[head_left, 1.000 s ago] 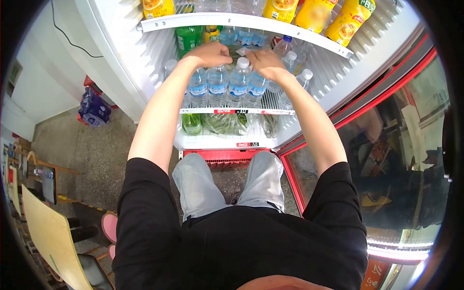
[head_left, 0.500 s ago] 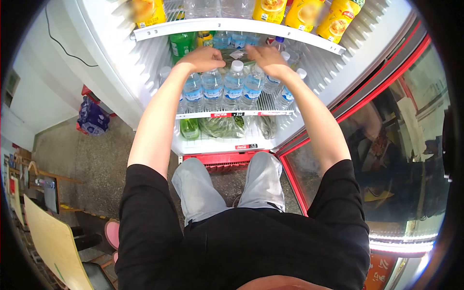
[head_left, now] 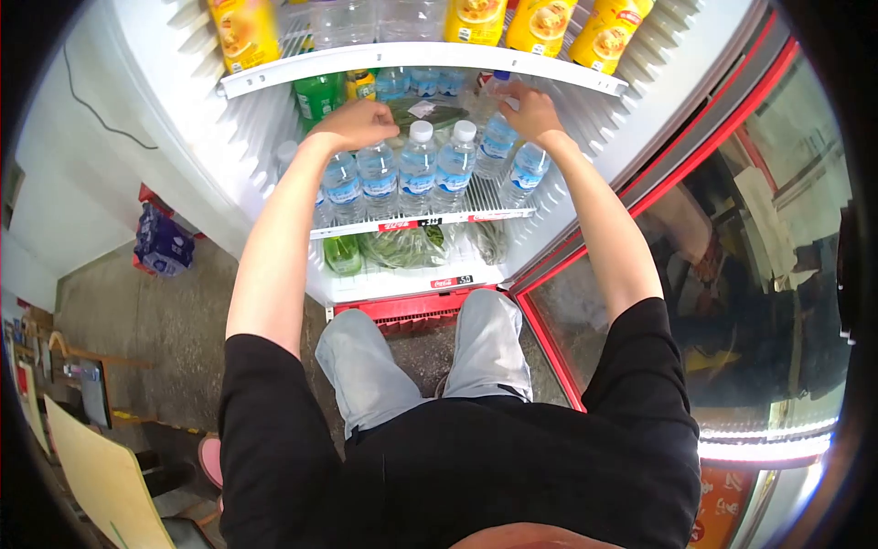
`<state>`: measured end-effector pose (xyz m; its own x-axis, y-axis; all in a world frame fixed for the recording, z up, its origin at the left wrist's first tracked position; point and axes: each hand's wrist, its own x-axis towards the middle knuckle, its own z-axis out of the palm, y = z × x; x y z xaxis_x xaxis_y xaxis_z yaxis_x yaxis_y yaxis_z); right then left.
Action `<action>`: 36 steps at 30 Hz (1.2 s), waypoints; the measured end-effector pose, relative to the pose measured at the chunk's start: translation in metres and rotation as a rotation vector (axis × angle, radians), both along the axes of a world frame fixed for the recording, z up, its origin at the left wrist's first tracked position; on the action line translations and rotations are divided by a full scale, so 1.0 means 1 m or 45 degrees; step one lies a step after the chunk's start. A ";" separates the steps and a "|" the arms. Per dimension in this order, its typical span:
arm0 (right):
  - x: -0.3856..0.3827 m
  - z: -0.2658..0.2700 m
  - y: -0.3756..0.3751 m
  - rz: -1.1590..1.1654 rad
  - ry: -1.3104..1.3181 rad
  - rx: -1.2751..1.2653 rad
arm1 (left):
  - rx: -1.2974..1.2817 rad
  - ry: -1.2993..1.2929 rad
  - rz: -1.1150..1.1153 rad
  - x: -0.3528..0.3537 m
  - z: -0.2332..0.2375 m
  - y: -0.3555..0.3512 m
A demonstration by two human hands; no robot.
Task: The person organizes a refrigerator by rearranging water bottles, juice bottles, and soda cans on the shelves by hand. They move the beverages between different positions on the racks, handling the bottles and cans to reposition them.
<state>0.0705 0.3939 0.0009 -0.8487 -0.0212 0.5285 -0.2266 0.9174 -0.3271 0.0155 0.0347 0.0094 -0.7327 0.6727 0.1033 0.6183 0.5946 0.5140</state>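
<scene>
Both my hands are inside an open drinks fridge, over a shelf of clear water bottles with blue labels. My left hand (head_left: 359, 124) is closed, fingers curled, above the front-left water bottles (head_left: 378, 177); whatever its fingertips touch is hidden. My right hand (head_left: 531, 112) is closed at the top of a water bottle (head_left: 496, 145) set further back, covering its cap. Another water bottle (head_left: 525, 174) stands in front of that wrist. Two capped water bottles (head_left: 419, 169) stand upright between my hands. Behind them lies a plastic bag of green vegetables (head_left: 430, 117).
Yellow bottles (head_left: 540, 26) stand on the upper shelf, whose white front edge (head_left: 421, 57) crosses above my hands. A green bottle (head_left: 315, 96) stands back left. Bagged greens (head_left: 402, 245) lie on the bottom shelf. The red-framed glass door (head_left: 732, 156) hangs open at right.
My right hand has moved right, from above the bagged greens to the top of the back-right water bottle. My left hand stays over the left bottles. The view has shifted slightly.
</scene>
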 end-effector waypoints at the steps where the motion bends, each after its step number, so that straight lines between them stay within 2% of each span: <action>1: -0.002 -0.004 0.000 -0.010 -0.033 0.025 | 0.007 0.023 -0.022 -0.002 -0.001 0.001; 6: 0.002 0.007 -0.011 -0.190 -0.272 0.203 | 0.026 0.056 -0.083 -0.006 -0.005 0.000; 9: 0.012 0.013 -0.018 -0.258 -0.429 0.199 | 0.029 0.022 -0.050 -0.001 -0.004 0.001; 17: -0.010 0.003 -0.003 -0.166 -0.536 0.250 | -0.022 -0.055 0.061 0.009 0.006 0.004; 22: 0.005 0.021 -0.017 -0.141 -0.685 0.088 | -0.014 -0.049 0.040 0.009 0.008 0.004; 25: 0.009 0.033 -0.022 -0.170 -0.826 0.098 | 0.002 -0.053 0.015 0.007 0.007 0.004; 27: -0.002 0.016 -0.011 -0.087 -0.674 0.224 | 0.022 0.020 -0.031 0.009 0.007 0.003; 29: 0.003 0.023 -0.013 -0.038 -0.767 0.117 | 0.010 0.012 -0.048 0.002 0.001 0.000; 34: 0.012 0.032 -0.013 -0.059 -0.827 0.198 | 0.005 -0.019 -0.054 -0.002 -0.001 0.000; 36: 0.010 0.021 -0.009 -0.044 -0.641 0.304 | 0.012 -0.008 -0.045 -0.002 -0.001 0.001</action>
<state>0.0805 0.3853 0.0219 -0.9974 -0.0580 0.0417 -0.0643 0.9835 -0.1692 0.0140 0.0360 0.0088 -0.7092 0.6971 0.1054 0.6356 0.5675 0.5235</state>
